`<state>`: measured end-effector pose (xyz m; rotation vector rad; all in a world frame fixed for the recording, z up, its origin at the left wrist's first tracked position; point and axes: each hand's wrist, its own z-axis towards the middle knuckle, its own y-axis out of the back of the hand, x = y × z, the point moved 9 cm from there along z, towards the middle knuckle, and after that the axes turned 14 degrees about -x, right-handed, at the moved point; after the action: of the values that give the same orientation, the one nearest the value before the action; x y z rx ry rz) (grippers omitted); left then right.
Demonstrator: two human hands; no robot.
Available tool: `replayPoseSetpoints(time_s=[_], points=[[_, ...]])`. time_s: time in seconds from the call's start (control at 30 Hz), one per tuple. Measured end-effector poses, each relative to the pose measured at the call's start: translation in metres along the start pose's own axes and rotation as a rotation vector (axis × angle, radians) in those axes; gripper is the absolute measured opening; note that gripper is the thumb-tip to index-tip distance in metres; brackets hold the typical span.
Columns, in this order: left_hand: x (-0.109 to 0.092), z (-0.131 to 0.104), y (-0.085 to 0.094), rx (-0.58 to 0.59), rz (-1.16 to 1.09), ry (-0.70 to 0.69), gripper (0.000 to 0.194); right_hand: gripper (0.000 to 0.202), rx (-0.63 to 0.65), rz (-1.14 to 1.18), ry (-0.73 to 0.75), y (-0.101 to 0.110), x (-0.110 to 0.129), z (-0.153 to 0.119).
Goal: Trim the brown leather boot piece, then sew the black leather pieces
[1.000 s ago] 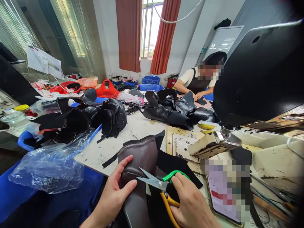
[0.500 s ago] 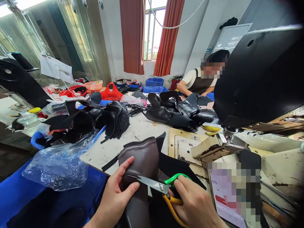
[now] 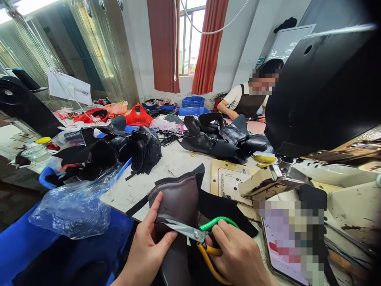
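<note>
A dark brown leather piece (image 3: 180, 198) with black lining lies at the front edge of the white worktable. My left hand (image 3: 150, 242) grips its left side, thumb and index finger on top, the other fingers hidden beneath. In my right hand (image 3: 235, 250) is a pair of scissors (image 3: 190, 232) with one green and one orange handle. The blades point left across the leather, slightly parted, with their tips close to my left thumb and index finger. Black material (image 3: 223, 210) spreads out beneath and to the right of the brown piece.
A sewing machine (image 3: 268, 184) stands at right, with a phone (image 3: 282, 254) before it. Black leather pieces (image 3: 220, 143) are heaped at the back, more at left (image 3: 143, 151). A blue bin (image 3: 26, 234) and clear plastic bag (image 3: 74, 210) are at lower left. A co-worker (image 3: 250, 95) sits beyond.
The scissors and my right hand have shifted left, bringing the blades further over the leather. My left hand moved slightly, its index finger a little higher on the piece.
</note>
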<state>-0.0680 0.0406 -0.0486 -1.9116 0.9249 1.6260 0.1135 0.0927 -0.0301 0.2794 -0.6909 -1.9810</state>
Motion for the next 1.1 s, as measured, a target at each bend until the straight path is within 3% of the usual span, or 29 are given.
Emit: replayPoseSetpoints(time_s=[0.13,0.3,0.43,0.53,0.67,0.7,0.77,0.83,0.93,1.1], points=[[0.004,0.0,0.0,0.012,-0.049,0.033,0.099,0.019,-0.004,-0.033,0.013,0.003,0.002,0.002],[0.005,-0.001,-0.003,0.034,-0.099,0.049,0.098,0.019,-0.015,-0.004,0.0,0.002,0.002,0.001],[0.013,0.009,0.005,0.01,-0.232,0.108,0.107,0.021,0.006,0.225,-0.336,0.0,-0.024,-0.009],[0.037,0.018,0.013,-0.051,-0.378,0.3,0.099,0.032,0.074,0.263,-0.5,-0.004,-0.034,-0.024],[0.081,0.011,0.011,-0.128,-0.55,0.74,0.025,0.027,0.213,0.224,-0.47,-0.011,-0.024,-0.043],[0.089,0.006,0.01,-0.148,-0.567,0.831,0.014,0.022,0.223,0.203,-0.458,-0.012,-0.021,-0.046],[0.099,0.001,0.009,-0.172,-0.57,0.927,0.014,0.01,0.21,0.163,-0.402,-0.012,-0.015,-0.045],[0.099,0.0,0.01,-0.189,-0.584,0.925,0.017,0.002,0.172,0.118,-0.308,-0.012,-0.007,-0.039],[0.093,0.0,0.013,-0.177,-0.54,0.854,0.027,0.005,0.121,0.034,-0.182,-0.013,0.004,-0.03],[0.079,-0.005,0.017,-0.154,-0.473,0.73,0.033,0.004,0.097,-0.05,-0.091,-0.018,0.011,-0.03]])
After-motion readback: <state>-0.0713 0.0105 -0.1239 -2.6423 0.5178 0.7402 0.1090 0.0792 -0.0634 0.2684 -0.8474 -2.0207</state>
